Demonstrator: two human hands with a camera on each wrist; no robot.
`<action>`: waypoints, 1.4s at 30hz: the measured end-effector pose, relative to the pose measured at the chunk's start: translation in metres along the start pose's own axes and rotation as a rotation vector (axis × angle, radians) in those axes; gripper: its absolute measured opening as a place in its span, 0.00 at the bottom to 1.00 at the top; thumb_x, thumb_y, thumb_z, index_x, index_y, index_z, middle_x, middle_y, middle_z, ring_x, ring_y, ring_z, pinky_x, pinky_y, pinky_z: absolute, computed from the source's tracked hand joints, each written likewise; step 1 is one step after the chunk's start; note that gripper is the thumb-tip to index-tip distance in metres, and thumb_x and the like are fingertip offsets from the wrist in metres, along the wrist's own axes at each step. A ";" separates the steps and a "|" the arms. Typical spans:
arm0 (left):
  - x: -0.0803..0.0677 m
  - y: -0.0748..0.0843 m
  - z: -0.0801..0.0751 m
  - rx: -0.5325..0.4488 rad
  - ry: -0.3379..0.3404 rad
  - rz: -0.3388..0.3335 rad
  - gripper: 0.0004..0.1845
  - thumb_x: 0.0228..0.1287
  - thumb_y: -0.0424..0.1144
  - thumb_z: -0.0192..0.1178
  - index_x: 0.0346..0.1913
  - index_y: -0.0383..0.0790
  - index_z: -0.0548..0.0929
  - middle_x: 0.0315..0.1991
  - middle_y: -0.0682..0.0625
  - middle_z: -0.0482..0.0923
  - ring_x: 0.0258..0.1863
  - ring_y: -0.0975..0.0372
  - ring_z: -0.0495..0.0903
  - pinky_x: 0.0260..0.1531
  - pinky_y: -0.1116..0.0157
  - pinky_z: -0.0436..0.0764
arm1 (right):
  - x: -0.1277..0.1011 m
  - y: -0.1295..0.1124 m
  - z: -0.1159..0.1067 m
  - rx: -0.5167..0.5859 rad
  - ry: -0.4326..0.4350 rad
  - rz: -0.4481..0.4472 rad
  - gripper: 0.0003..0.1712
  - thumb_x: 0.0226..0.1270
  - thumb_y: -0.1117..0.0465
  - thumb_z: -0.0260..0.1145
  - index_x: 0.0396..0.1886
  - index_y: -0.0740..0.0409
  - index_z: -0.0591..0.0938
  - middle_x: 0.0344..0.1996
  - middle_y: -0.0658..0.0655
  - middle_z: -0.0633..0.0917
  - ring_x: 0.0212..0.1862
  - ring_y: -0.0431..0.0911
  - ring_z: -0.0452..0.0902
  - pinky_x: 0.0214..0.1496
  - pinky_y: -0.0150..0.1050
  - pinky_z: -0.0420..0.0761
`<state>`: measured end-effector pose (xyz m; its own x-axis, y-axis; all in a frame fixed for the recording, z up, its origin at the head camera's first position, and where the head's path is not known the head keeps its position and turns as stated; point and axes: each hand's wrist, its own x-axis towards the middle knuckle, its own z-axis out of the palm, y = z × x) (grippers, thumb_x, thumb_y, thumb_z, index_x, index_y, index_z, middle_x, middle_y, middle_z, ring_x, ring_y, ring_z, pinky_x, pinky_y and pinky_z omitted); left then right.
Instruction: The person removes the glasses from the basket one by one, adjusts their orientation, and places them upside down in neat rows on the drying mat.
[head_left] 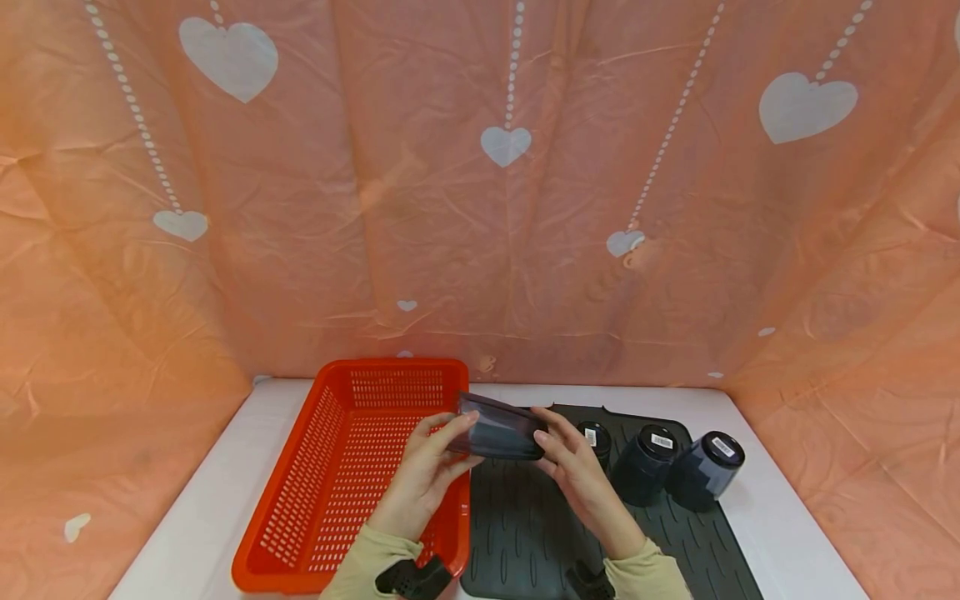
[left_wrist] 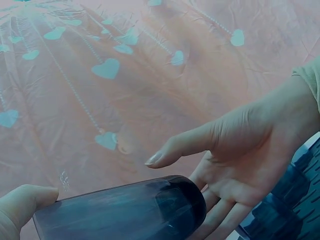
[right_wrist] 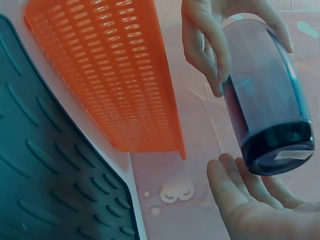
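I see the dark cup (head_left: 498,432) lying on its side in the air between basket (head_left: 300,533) and mat (head_left: 525,533), its mouth gripped by my left hand (head_left: 423,479), its base just beside the straight, spread fingers of my right hand (head_left: 573,467).

White table (head_left: 225,467) against a draped peach backdrop. Orange basket (head_left: 330,492) on the left, touching a dark ribbed mat (head_left: 525,525) on the right. Three dark cups (head_left: 660,467) upside down along the mat's far right part, close together.
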<state>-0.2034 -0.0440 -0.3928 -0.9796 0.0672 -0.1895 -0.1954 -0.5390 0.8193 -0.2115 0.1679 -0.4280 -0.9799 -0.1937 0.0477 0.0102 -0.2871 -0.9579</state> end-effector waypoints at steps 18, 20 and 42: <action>0.000 -0.003 0.003 -0.003 -0.009 -0.007 0.31 0.59 0.41 0.67 0.57 0.35 0.60 0.47 0.38 0.71 0.38 0.54 0.78 0.44 0.54 0.80 | 0.002 0.008 0.011 0.109 -0.004 0.002 0.31 0.65 0.69 0.62 0.67 0.61 0.65 0.56 0.61 0.72 0.51 0.49 0.74 0.53 0.46 0.76; 0.000 -0.003 0.003 -0.001 -0.013 -0.008 0.31 0.59 0.41 0.67 0.57 0.36 0.60 0.48 0.38 0.70 0.38 0.54 0.77 0.44 0.54 0.80 | 0.002 0.008 0.012 0.127 0.002 -0.004 0.31 0.65 0.69 0.62 0.67 0.61 0.65 0.56 0.61 0.72 0.50 0.48 0.74 0.52 0.45 0.76; -0.001 -0.003 0.002 -0.012 -0.039 -0.037 0.30 0.60 0.42 0.66 0.56 0.36 0.61 0.50 0.39 0.68 0.41 0.52 0.77 0.48 0.51 0.78 | -0.003 0.008 0.014 0.110 0.026 -0.011 0.33 0.58 0.74 0.67 0.63 0.59 0.68 0.58 0.59 0.71 0.54 0.49 0.72 0.53 0.41 0.77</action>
<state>-0.2017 -0.0411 -0.3940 -0.9728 0.1197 -0.1981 -0.2312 -0.5457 0.8054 -0.2061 0.1534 -0.4316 -0.9850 -0.1657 0.0488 0.0201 -0.3906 -0.9203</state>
